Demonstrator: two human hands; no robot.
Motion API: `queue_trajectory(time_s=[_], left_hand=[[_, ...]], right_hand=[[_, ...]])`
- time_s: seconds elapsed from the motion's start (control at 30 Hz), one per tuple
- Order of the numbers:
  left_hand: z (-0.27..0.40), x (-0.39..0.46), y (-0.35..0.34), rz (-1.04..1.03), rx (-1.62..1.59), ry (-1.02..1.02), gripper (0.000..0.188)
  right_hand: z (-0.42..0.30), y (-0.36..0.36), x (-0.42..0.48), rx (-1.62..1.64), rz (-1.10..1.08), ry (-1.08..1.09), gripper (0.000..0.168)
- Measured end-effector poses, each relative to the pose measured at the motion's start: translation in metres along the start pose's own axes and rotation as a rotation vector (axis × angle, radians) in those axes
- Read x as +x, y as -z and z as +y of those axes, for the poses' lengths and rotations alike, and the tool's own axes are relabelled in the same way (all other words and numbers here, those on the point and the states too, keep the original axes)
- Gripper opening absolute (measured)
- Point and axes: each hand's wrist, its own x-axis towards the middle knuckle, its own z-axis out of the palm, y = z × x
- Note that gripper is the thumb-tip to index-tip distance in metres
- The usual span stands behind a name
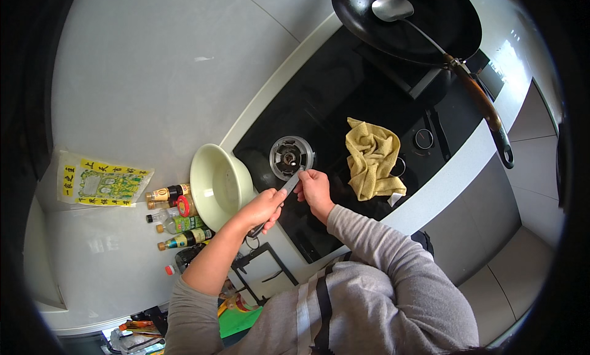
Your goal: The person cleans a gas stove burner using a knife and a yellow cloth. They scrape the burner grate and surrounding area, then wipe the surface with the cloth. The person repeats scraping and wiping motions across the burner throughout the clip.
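Note:
My left hand [266, 206] grips the dark handle of a knife [291, 184], whose blade points up and to the right. At the blade's tip, the fingers of my right hand [316, 189] are closed on the end of the metal. Just beyond the tip sits a bare gas burner [290, 158] with its metal ring, set in a black glass hob [318, 120]. A crumpled yellow cloth [372, 159] lies on the hob to the right of my right hand. Left of the burner stands a pale green bowl [216, 184], close to my left forearm.
A black wok [433, 27] with a metal spatula [393, 8] inside covers the hob's far end; its handle juts past the counter edge. Several seasoning bottles [186, 224] stand by the wall. A black pan support [279, 256] lies near my body. Control knobs [424, 139] line the hob's right side.

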Motion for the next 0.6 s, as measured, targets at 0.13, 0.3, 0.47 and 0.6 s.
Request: queue_trajectory(time_s=[0.13,0.3,0.47,0.6], left_hand=[[-0.002,-0.001,-0.003,-0.016,-0.077,0.026,0.037],[-0.011,-0.002,-0.014,0.031,-0.168,-0.009,0.037],[-0.024,0.003,-0.041,0.239,-0.063,-0.118,0.036],[-0.029,0.006,-0.044,0.263,-0.058,-0.141,0.035]], right_hand=[[0.000,0.002,0.000,-0.033,-0.005,0.018,0.027],[0.001,0.002,-0.001,-0.071,0.007,0.061,0.028],[0.011,0.008,0.004,-0.042,-0.035,0.104,0.031],[0.010,0.010,0.006,-0.041,-0.062,0.119,0.030]])
